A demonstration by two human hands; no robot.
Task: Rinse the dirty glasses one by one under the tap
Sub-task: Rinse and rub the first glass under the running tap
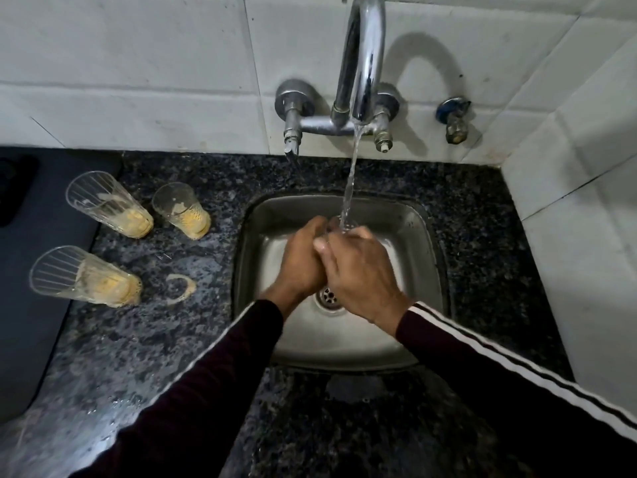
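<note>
Both my hands meet over the sink (424, 219), under the running tap (363, 56).

My left hand (303, 260) and right hand (358, 270) press together, fingers curled around a glass (339, 225) that is mostly hidden; the water stream (350, 188) falls into its rim. Forearms angle in from below. 3 dirty glasses (110, 205) stand on the table (155, 332), left of the sink.

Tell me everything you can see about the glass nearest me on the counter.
The nearest glass is clear and ribbed, standing upright on the dark speckled counter left of the sink. Yellow residue fills its bottom and pale film streaks its wall. Nothing touches it; a pale ring stain lies beside it.
</note>
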